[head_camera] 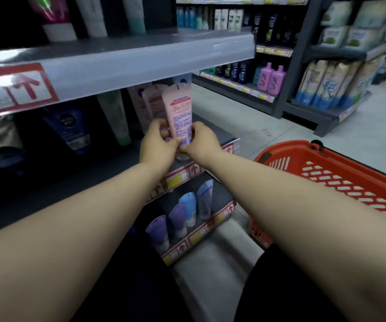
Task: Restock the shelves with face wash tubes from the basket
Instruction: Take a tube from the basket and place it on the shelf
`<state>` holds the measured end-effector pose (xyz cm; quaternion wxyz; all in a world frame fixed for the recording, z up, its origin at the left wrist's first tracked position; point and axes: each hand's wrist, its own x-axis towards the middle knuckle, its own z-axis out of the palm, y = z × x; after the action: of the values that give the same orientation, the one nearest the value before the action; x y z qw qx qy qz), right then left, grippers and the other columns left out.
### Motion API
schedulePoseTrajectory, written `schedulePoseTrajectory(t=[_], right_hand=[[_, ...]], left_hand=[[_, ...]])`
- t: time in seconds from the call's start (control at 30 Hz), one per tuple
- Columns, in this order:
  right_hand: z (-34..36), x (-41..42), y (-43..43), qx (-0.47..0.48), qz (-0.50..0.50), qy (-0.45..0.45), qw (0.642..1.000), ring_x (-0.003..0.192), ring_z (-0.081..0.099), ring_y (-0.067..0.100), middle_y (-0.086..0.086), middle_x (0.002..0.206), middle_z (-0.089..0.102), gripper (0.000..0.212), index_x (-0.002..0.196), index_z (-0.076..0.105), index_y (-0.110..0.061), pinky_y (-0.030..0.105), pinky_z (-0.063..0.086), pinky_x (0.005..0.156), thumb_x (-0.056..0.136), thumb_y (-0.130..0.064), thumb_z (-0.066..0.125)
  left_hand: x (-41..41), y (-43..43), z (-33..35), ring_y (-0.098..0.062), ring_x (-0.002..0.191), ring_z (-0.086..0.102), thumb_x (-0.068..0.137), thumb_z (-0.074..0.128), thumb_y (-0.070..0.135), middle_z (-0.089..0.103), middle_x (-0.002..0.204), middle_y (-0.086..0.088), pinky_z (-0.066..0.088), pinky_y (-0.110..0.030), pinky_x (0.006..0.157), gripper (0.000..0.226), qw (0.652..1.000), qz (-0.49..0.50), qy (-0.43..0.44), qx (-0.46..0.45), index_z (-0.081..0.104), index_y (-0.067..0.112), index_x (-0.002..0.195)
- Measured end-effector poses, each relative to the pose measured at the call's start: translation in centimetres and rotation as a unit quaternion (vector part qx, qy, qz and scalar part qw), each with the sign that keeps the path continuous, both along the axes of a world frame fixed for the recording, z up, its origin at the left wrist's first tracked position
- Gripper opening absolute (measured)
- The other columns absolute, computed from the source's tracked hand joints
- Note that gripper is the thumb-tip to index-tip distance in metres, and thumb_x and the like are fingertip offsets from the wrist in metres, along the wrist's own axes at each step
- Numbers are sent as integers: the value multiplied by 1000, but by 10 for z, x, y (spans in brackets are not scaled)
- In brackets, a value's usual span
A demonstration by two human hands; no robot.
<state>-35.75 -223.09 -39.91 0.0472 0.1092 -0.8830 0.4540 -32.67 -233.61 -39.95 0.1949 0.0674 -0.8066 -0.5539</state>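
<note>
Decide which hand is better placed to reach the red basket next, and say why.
Right hand, probably: the red basket sits on its side; the left hand would cross over. Both hold the pink tube.

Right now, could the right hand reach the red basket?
Probably yes: nothing stands between the right hand and the open-topped red basket to its right. But it and the left hand both grip the pink tube, so it is occupied.

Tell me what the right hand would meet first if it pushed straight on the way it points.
Beyond the pink tube it grips, the right hand would probably meet the row of pink tubes standing behind on the shelf; depth is unclear.
</note>
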Motion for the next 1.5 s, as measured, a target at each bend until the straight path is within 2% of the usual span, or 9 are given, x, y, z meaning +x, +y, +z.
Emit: schedulePoseTrajectory(t=[0.2, 0.37, 0.47, 0.6, 0.77, 0.93, 1.2, 1.33, 1.5], right_hand=[[-16, -16, -13, 47, 19, -31, 998, 104, 60, 27, 12, 114, 64, 49, 116, 53, -4, 24, 42, 77, 75, -19, 75], [-12, -11, -5, 96, 43, -50, 993, 108, 59, 26, 11, 116, 62, 55, 117, 51, -3, 27, 45, 82, 72, -19, 79], [-5, -2, 15, 141, 46, -35, 988, 117, 54, 27, 13, 127, 56, 68, 130, 44, -3, 33, 46, 96, 74, -20, 78], [8, 7, 68, 252, 31, 13, 967, 125, 49, 29, 15, 135, 50, 72, 139, 37, -6, 36, 42, 101, 77, -19, 71], [-2, 23, 162, 378, -4, 5, 926, 121, 50, 35, 17, 130, 50, 63, 134, 39, -9, 42, 46, 97, 77, -14, 65], [-43, 37, 251, 439, -26, -59, 896, 119, 50, 35, 18, 128, 48, 58, 133, 40, -11, 41, 45, 97, 81, -17, 64], [-103, 33, 338, 423, -62, -178, 886, 115, 50, 32, 12, 126, 46, 59, 134, 38, -12, 41, 49, 90, 82, -21, 66], [-142, 25, 364, 388, -70, -222, 892, 116, 49, 33, 13, 127, 46, 58, 135, 39, -11, 39, 47, 90, 85, -25, 64], [-198, 8, 374, 334, -71, -265, 902, 114, 52, 33, 15, 126, 51, 45, 130, 44, -8, 34, 44, 85, 88, -21, 58]], left_hand=[[-8, -13, -11, -15, 83, 56, 85, 66, 14, 59, 92, 0, 39, -21, 72, 26, 994, 24, -74, -80, 55, 9, 108], [-3, -17, 0, -26, 86, 61, 89, 61, 28, 67, 90, -9, 37, -25, 68, 24, 959, 11, -147, -241, 68, 5, 90], [7, -8, 8, -32, 87, 62, 85, 56, 25, 68, 95, -14, 40, -27, 67, 21, 935, 6, -162, -314, 69, 8, 85], [17, 40, 20, -29, 104, 62, 86, 49, 20, 69, 109, -9, 47, -31, 86, 29, 903, -108, -112, -402, 68, 15, 107], [9, 128, 8, -33, 116, 54, 88, 46, 13, 59, 125, -15, 45, -33, 87, 40, 832, -232, -101, -494, 53, 14, 127], [-6, 210, -30, -33, 113, 57, 81, 51, 12, 60, 124, -13, 48, -41, 94, 35, 773, -311, -102, -544, 55, 14, 116], [-46, 306, -102, -28, 125, 48, 87, 51, 16, 49, 137, -8, 39, -40, 104, 46, 684, -396, -146, -595, 45, 15, 133], [-70, 345, -131, -28, 112, 54, 88, 54, 12, 55, 125, -9, 46, -36, 89, 39, 624, -430, -192, -624, 48, 10, 127], [-96, 374, -171, -22, 89, 49, 90, 47, 4, 56, 112, -12, 40, -28, 73, 36, 567, -443, -230, -655, 49, 4, 126]])
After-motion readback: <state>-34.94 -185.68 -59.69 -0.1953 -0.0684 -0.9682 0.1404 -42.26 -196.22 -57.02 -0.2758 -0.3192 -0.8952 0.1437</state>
